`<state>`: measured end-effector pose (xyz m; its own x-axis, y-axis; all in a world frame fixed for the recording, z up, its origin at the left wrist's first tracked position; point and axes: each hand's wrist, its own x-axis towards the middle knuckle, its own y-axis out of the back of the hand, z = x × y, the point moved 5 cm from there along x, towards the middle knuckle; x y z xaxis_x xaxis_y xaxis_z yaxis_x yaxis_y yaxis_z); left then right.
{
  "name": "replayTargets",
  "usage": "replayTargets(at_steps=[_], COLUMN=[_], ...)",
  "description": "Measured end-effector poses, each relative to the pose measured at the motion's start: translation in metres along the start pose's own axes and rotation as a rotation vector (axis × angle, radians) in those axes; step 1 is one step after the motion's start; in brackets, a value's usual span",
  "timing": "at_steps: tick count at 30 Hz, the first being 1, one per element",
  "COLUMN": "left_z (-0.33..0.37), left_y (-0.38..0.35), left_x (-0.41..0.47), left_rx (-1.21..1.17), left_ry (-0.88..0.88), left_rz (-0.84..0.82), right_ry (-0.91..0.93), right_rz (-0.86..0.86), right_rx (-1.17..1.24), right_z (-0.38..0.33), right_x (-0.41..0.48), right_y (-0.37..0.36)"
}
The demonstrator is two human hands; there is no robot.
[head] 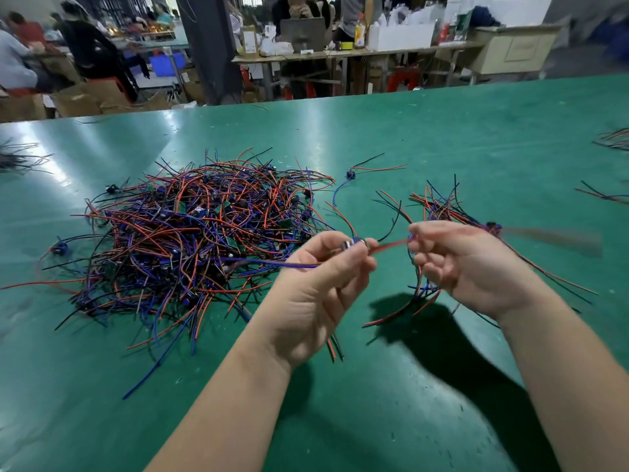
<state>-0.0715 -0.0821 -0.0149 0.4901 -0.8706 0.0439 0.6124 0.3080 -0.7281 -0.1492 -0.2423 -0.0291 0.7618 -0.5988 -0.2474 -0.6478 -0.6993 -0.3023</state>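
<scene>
Red wire (391, 245) ran taut between your two hands, above the green table (374, 403) and just right of the big pile (190, 233). Your left hand (316, 284) pinched the small wired part (354, 242) between thumb and fingertips. Your right hand (459, 264) pinched the red wire further along, and its lower fingers were curled round a bunch (439, 206) of similar pieces.

The risk, as I judged it, was that a hard pull could tear the wire from its joint or slip it out of your pinch. The part's blue lead (272, 264) trailed back towards the pile, where it could snag and drag other pieces along. Opening the right hand to regrip might also let the bunch scatter.

Counted:
- Two hands, with one part between them.
- Two leads plainly on that part, one red and one blue.
- One pile, far too tangled to number.
- One bunch, its pieces not countable.
- One stray piece (350, 173) lying alone beyond your hands.
- More loose wires (612, 139) at the table's right edge.
</scene>
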Motion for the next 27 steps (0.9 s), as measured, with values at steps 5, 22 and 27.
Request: replayTargets(at_steps=[5,22,27], left_z=[0.004,-0.029,-0.036], left_y=[0.016,0.009,0.008], left_x=[0.004,0.003,0.000], left_rx=[0.364,0.568,0.558], left_ry=[-0.288,-0.063,0.178], left_rz=[0.280,0.195,0.085], right_ry=[0.063,0.158,0.230], right_rz=[-0.320,-0.204,0.004], right_rx=[-0.014,-0.106,-0.006], right_z=[0.013,0.008,-0.013], right_x=[-0.012,-0.010,-0.009], right_y=[-0.033,-0.028,-0.006])
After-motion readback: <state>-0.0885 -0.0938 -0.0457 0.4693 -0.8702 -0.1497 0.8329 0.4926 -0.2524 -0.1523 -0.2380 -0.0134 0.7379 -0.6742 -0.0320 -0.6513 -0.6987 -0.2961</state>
